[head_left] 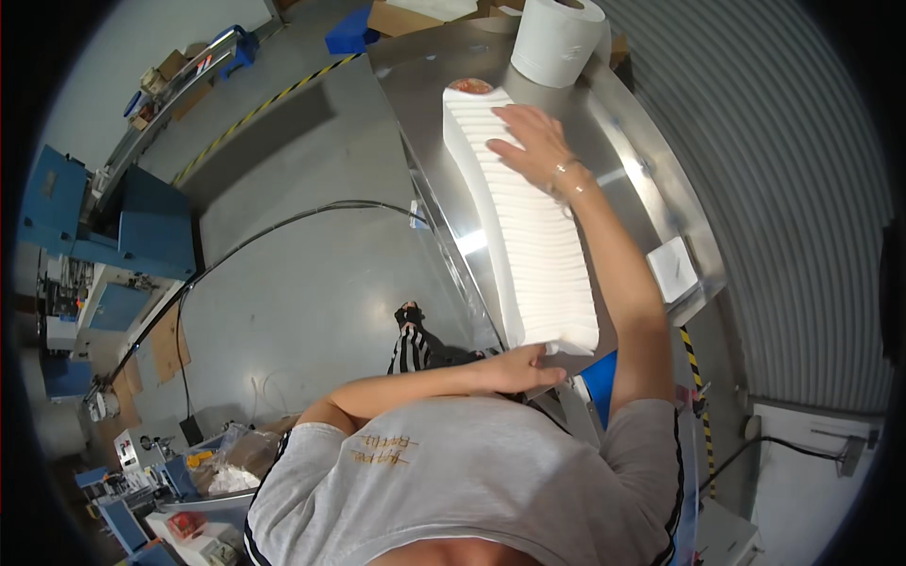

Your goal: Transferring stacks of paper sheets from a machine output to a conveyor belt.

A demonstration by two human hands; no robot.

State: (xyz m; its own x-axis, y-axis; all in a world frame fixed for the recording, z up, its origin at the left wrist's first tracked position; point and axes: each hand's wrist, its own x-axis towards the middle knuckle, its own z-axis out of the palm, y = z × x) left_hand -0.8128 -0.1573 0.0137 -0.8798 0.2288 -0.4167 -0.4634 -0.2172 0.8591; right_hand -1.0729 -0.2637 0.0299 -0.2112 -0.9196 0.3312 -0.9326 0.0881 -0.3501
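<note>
A long white stack of thin, ridged layers (540, 236), perhaps folded paper or cloth, lies lengthwise on a shiny metal table (434, 104). My right hand (536, 146) rests on top toward its far end, palm down with the fingers spread. At the near end of the stack is my left hand (521, 371), close to my body, its fingers apart and touching or nearly touching the bottom edge. Just past the far end sits a small round reddish thing (472, 86), partly hidden by the stack.
A big white paper roll (559, 42) stands at the table's far end. Near the right rim is a small white square block (672, 270). Beyond that rises a grey corrugated wall (793, 189). Black cables (283, 219) cross the floor at left, toward blue machines (151, 226).
</note>
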